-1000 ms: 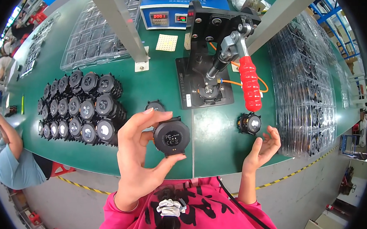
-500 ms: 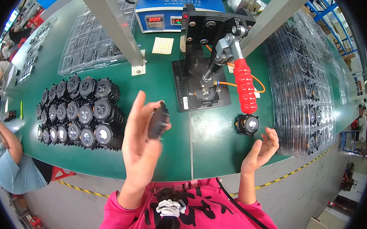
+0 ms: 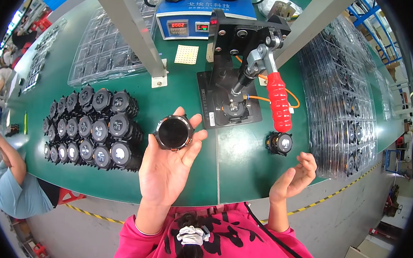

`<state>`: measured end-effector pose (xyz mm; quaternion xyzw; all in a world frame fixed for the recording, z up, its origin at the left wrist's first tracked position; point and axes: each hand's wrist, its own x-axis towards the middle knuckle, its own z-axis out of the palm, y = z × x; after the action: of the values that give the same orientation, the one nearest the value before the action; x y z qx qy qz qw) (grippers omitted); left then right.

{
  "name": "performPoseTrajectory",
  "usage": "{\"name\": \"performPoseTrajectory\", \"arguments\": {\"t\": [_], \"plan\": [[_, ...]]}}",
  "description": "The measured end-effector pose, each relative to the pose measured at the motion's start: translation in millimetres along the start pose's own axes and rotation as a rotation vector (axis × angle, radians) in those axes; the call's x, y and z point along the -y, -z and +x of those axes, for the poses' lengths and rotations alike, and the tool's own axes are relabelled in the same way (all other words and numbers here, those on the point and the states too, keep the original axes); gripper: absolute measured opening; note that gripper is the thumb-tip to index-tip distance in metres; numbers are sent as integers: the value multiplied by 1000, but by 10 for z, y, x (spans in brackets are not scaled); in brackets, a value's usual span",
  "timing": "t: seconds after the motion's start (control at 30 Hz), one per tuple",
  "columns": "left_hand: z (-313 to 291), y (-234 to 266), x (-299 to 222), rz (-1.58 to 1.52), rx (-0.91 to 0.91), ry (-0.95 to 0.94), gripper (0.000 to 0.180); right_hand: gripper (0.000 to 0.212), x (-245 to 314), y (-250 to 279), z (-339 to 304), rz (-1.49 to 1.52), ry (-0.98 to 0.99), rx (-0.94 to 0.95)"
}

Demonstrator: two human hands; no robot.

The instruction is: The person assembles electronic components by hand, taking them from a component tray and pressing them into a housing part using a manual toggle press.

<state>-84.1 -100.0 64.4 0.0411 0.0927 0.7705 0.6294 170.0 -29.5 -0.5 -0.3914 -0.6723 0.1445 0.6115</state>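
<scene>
My left hand (image 3: 166,171) holds a round black watch (image 3: 173,132) by its rim, its dark glass face turned up. Beside the watch stand stacked rows of watch cases (image 3: 101,128), backs up, on the left of the table. My right hand (image 3: 295,180) is raised near the table's front edge, fingers curled loosely apart, with nothing in it. Just beyond it sits a short stack of watch cases (image 3: 281,143). A toggle clamp press with a red handle (image 3: 280,103) rises behind that stack; under its plunger another watch case (image 3: 234,108) lies on the black base (image 3: 212,115).
A blue tester (image 3: 204,15) with lit displays stands at the back, near a dotted sticker sheet (image 3: 187,54). Clear plastic trays (image 3: 344,114) are piled on the right, more trays (image 3: 102,51) at back left. Grey posts (image 3: 127,25) rise from the table. Another person (image 3: 20,191) sits far left.
My left hand has turned the watch from edge-on to face up, its palm now upward. My right hand has barely moved. The view has shifted slightly.
</scene>
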Motion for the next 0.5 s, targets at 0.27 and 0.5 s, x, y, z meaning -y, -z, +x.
{"name": "performPoseTrajectory", "arguments": {"t": [0.27, 0.5], "plan": [[21, 92, 24, 270, -34, -51, 66, 59, 339, -759, 427, 357, 158, -67], [118, 350, 185, 426, -91, -33, 63, 51, 328, -1414, 789, 579, 352, 38]]}}
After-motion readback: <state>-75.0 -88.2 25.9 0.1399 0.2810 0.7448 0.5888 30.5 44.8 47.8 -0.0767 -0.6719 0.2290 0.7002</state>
